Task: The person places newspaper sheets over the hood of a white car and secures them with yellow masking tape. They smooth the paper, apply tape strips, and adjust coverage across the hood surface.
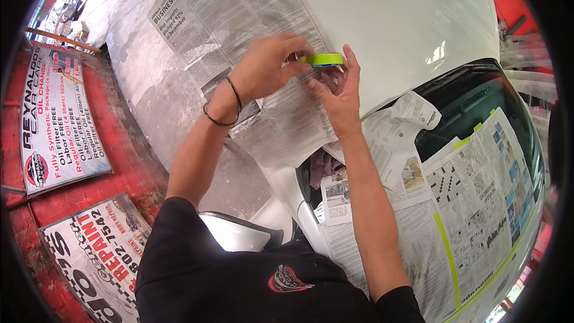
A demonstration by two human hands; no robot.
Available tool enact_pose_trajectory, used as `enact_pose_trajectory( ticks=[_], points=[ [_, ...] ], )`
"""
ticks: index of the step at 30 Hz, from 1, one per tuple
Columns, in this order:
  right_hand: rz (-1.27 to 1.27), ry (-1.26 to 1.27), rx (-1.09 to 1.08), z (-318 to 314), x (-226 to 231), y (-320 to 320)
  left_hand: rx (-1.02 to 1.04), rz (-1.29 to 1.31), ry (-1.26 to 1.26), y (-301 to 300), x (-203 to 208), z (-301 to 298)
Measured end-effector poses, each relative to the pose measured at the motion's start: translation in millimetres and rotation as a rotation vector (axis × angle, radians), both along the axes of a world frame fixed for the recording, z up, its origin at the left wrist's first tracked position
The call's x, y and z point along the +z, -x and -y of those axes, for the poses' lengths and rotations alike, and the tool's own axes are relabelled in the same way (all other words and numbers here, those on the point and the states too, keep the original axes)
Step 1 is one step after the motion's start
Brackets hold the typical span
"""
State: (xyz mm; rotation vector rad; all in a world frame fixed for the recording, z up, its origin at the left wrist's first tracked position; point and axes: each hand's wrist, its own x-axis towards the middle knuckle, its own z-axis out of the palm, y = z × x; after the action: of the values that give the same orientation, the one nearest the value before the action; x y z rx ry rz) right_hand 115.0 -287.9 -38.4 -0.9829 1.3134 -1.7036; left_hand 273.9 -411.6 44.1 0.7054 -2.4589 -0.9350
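Observation:
A roll of yellow-green masking tape [326,59] is held up between my hands, over the white car. My right hand [339,98] grips the roll from the right, thumb at its near side and one finger pointing up past it. At the roll's left side, my left hand [269,66] is closed in a pinch on what appears to be the tape's loose end. A dark band circles my left wrist. Below both hands, a large newspaper sheet [239,18] drapes along the car's side.
More newspaper [406,251] covers the car at the right, with yellow-green tape strips [446,257] along its edges. Dark glass [472,107] shows beyond it. A white side mirror [233,233] juts out near me. Printed signs [63,119] stand against a red wall at the left.

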Motion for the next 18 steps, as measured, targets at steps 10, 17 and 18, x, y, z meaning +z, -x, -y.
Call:
enact_pose_trajectory(
  ticks=[10,17,18],
  points=[
    [0.141,0.020,0.058,-1,2,-8,0.172,-0.287,-0.397,17,-26,-61],
    [-0.093,-0.024,0.035,0,-12,-6,0.343,-0.383,-0.359,16,-28,-78],
    [-0.135,-0.024,0.031,0,-12,-6,0.332,-0.360,-0.308,16,-29,-77]
  ],
)
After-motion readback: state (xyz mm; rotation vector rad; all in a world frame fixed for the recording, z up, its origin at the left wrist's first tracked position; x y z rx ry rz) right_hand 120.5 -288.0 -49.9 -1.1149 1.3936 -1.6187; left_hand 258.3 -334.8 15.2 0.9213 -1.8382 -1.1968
